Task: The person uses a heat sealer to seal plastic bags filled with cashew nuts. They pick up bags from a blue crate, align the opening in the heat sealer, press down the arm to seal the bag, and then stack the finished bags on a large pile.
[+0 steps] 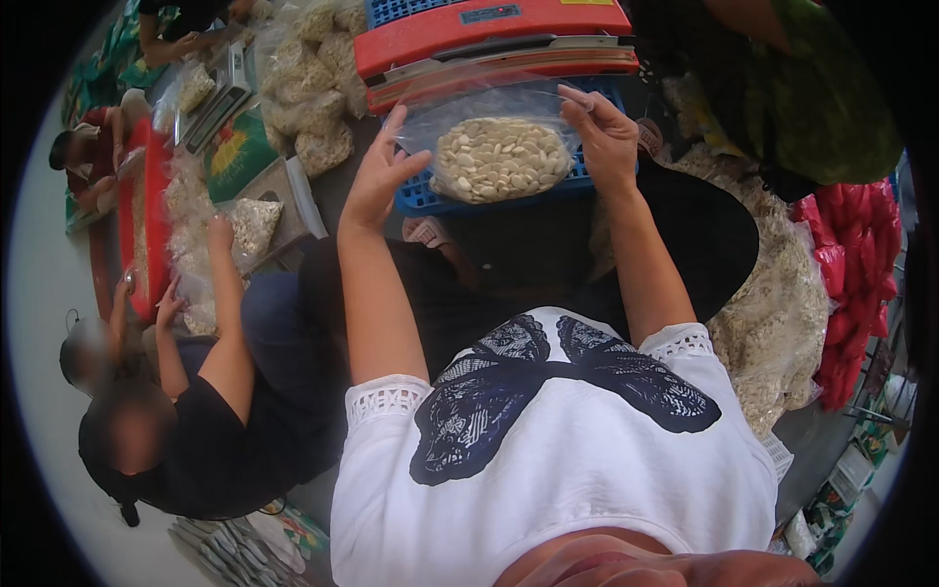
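A clear plastic bag of pale, flat seeds that look like pumpkin seeds (504, 158) lies in front of a red bag sealer (499, 44), over a blue plastic crate (421, 201). The bag's upper end reaches the sealer's front edge. My left hand (380, 174) has the bag's left upper corner between fingers and thumb. At the opposite corner, my right hand (604, 132) pinches the film between thumb and forefinger. The seeds rest in the lower part of the bag.
Several filled seed bags (313, 88) are heaped left of the sealer. A co-worker (186, 430) sits at my left, beside a bag of seeds (254, 225). Further left is a red tray (147, 215). Right of me lie a large seed sack (773, 323) and red packages (851, 274).
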`<action>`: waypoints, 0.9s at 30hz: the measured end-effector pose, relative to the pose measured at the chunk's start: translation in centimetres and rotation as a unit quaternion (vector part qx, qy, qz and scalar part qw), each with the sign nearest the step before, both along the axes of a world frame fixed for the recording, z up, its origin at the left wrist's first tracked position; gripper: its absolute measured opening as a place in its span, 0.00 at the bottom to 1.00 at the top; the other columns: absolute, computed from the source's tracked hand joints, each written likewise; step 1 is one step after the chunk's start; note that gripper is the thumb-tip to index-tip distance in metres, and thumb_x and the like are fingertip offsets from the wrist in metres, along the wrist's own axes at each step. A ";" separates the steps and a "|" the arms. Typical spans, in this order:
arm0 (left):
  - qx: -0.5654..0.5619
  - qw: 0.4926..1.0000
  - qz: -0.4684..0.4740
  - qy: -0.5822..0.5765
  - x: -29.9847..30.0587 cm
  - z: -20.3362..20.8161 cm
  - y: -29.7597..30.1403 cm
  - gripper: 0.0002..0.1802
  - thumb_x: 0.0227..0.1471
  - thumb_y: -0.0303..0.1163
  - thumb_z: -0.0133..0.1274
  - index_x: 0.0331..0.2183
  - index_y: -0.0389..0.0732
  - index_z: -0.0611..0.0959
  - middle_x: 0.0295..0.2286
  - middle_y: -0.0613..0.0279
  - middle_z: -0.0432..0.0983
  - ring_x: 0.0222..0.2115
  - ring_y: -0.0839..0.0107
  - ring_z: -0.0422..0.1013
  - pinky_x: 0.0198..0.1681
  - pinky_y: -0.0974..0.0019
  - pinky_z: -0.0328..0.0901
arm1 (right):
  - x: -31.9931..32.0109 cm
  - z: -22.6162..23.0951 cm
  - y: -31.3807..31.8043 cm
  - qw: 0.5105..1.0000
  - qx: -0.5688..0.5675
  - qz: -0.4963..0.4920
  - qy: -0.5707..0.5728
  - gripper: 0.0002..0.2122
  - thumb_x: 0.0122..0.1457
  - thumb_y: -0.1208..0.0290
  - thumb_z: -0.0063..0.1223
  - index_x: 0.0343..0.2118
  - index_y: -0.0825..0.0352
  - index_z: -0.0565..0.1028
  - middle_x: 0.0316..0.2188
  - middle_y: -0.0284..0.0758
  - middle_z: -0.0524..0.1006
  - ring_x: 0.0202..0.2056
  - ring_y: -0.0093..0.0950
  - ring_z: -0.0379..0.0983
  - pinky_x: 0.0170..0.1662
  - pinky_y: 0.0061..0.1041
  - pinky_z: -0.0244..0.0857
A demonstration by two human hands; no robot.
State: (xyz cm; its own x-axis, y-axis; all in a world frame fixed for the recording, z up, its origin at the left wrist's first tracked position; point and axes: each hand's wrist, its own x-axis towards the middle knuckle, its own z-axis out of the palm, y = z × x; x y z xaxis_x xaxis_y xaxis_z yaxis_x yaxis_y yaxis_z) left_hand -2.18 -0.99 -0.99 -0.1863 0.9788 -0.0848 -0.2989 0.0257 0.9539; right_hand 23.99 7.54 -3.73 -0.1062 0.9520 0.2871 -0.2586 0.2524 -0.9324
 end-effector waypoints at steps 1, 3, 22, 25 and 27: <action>-0.011 0.998 -0.052 0.030 0.4 -1.0 0.5 0.28 0.48 0.32 0.58 0.51 0.33 0.73 0.45 0.54 0.72 0.52 0.67 0.62 0.58 0.66 0.50 | -0.3 0.0 0.0 1.000 0.002 0.004 0.000 0.06 0.56 0.76 0.55 0.35 0.70 0.79 0.27 0.25 0.75 0.30 0.13 0.67 0.36 0.12 0.61; 0.024 0.998 -0.028 0.055 0.8 -3.5 2.0 0.22 0.50 0.33 0.58 0.47 0.35 0.76 0.40 0.59 0.75 0.44 0.70 0.68 0.50 0.68 0.59 | -0.9 -0.5 -0.1 0.997 0.012 -0.074 -0.023 0.04 0.57 0.75 0.55 0.33 0.69 0.77 0.25 0.23 0.74 0.28 0.11 0.65 0.33 0.12 0.60; -0.022 0.892 0.436 0.119 4.2 -11.1 11.8 0.07 0.53 0.28 0.53 0.30 0.33 0.78 0.20 0.65 0.73 0.15 0.79 0.63 0.16 0.73 0.59 | -1.7 -5.8 9.3 0.942 -0.251 -0.184 0.123 0.07 0.52 0.77 0.59 0.29 0.74 0.74 0.26 0.37 0.77 0.27 0.23 0.74 0.32 0.18 0.68; -0.038 0.875 0.463 0.138 3.7 -11.1 12.6 0.08 0.51 0.27 0.55 0.29 0.31 0.76 0.20 0.62 0.73 0.15 0.76 0.67 0.15 0.70 0.61 | -2.6 -5.9 9.7 0.936 -0.257 -0.241 0.021 0.09 0.51 0.73 0.61 0.29 0.74 0.76 0.27 0.35 0.78 0.27 0.21 0.74 0.31 0.18 0.67; -0.124 0.867 0.461 0.144 4.2 -8.8 12.3 0.09 0.48 0.26 0.56 0.27 0.32 0.73 0.21 0.58 0.74 0.19 0.73 0.71 0.18 0.68 0.64 | -2.7 -6.0 10.1 0.931 -0.232 -0.271 -0.079 0.10 0.49 0.70 0.62 0.27 0.73 0.76 0.25 0.35 0.78 0.26 0.22 0.75 0.31 0.20 0.67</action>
State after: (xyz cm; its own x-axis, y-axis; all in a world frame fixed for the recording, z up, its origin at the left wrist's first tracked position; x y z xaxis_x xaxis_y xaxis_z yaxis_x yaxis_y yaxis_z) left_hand 2.03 11.31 -9.83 -0.9280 0.3609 -0.0922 -0.0529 0.1174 0.9917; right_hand 21.28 17.60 -9.77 0.4199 0.8957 -0.1466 -0.0612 -0.1332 -0.9892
